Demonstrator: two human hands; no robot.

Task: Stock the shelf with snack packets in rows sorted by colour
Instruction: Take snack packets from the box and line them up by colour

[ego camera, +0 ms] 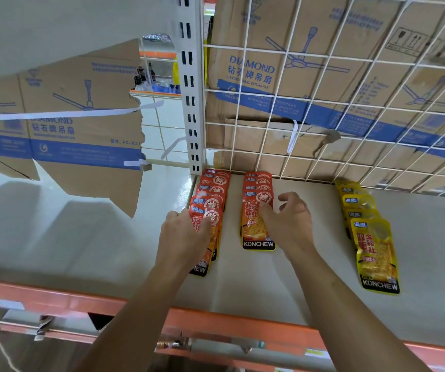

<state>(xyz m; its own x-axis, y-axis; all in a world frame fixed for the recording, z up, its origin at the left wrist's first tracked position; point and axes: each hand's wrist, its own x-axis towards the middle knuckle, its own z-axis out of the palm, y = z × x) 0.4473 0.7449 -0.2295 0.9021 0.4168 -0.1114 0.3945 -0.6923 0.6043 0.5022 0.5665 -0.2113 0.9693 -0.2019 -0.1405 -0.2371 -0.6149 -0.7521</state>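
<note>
Three rows of snack packets lie overlapped on the pale shelf (309, 277). The left red row (212, 194) runs back to the upright post; my left hand (186, 237) lies over its front packets, fingers curled on the front red packet (210, 248). My right hand (288, 224) touches the front packet of the middle red row (256, 224) with its fingertips, the other fingers loosely bent. The yellow row (369, 232) lies apart at the right, untouched.
A white wire grid (323, 103) backs the shelf, with ceiling-fan cardboard boxes (269, 76) behind it. A slotted white upright (193, 103) stands at the left red row's far end. Torn cardboard (81, 130) hangs at left. The shelf's orange front edge (229, 326) runs below my forearms.
</note>
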